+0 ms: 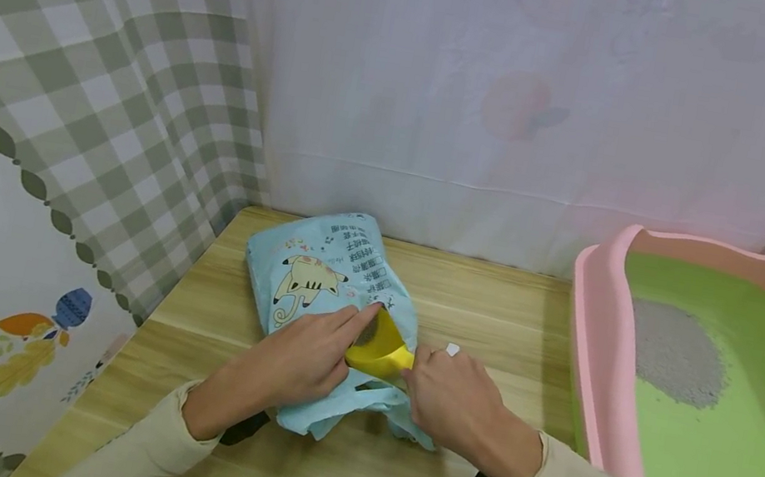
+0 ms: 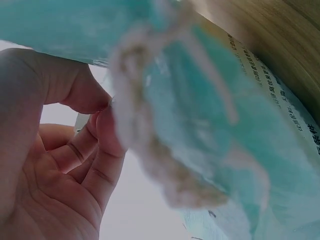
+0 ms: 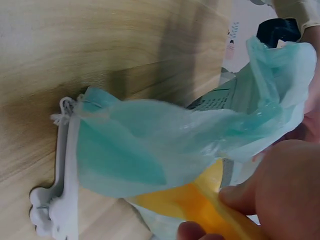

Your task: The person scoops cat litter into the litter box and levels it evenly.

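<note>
A light-blue plastic bag printed with a cat (image 1: 269, 253) lies on the table, its opening towards me. Thumb and index finger of my left hand (image 1: 302, 356) pinch the bag's edge, as the left wrist view shows. My right hand (image 1: 454, 398) grips the handle of a yellow scoop (image 1: 380, 362), whose bowl sits in the bag's mouth. Grey granules show beside the yellow wall, partly hidden by the left fingers. In the right wrist view the bag's loose plastic (image 3: 145, 135) hangs over part of the scoop (image 3: 200, 205).
On the right stands a litter box with a pink rim (image 1: 620, 380) and green base; a heap of grey litter (image 1: 674, 355) lies inside. A white sealing clip (image 3: 70, 185) with string is beside the bag's edge. Cloth curtains (image 1: 414, 92) hang behind the wooden table (image 1: 494, 295).
</note>
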Available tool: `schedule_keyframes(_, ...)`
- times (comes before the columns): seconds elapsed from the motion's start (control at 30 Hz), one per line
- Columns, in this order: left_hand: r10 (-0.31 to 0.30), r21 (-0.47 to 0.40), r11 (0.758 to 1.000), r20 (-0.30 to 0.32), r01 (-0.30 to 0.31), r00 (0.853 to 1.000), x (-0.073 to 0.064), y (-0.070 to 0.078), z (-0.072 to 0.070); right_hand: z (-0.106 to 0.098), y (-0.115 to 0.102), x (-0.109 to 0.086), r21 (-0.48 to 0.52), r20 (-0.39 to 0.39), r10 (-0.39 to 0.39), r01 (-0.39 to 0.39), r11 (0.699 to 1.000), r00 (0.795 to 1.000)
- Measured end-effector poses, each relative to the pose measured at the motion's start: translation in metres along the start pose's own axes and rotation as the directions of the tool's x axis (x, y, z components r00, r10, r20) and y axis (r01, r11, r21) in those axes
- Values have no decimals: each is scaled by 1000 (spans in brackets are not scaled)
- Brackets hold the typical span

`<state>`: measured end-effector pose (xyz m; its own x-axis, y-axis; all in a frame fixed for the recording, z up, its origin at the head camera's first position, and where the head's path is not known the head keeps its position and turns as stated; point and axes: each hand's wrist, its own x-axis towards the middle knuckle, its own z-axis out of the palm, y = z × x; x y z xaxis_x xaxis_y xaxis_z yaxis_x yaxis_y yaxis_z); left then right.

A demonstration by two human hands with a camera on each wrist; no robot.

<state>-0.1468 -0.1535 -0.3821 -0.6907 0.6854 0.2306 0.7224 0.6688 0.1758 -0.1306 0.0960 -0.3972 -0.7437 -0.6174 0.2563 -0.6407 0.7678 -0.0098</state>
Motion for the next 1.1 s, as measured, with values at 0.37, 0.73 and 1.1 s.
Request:
schedule_keyframes(0.37, 10, 3, 1000, -17, -9, 1000, 0, 1, 1, 11, -1, 1, -7, -50, 19, -19, 1000, 999)
schedule_keyframes(0.73, 15, 7, 1000, -42, -15, 999, 0, 0, 4, 9, 6, 1, 16, -126, 15, -13, 1000, 992)
schedule_keyframes(1.1, 6, 13, 1000, -46, -5, 999, 0, 1, 1, -6, 7, -21, 74, -94, 55, -48, 996, 994)
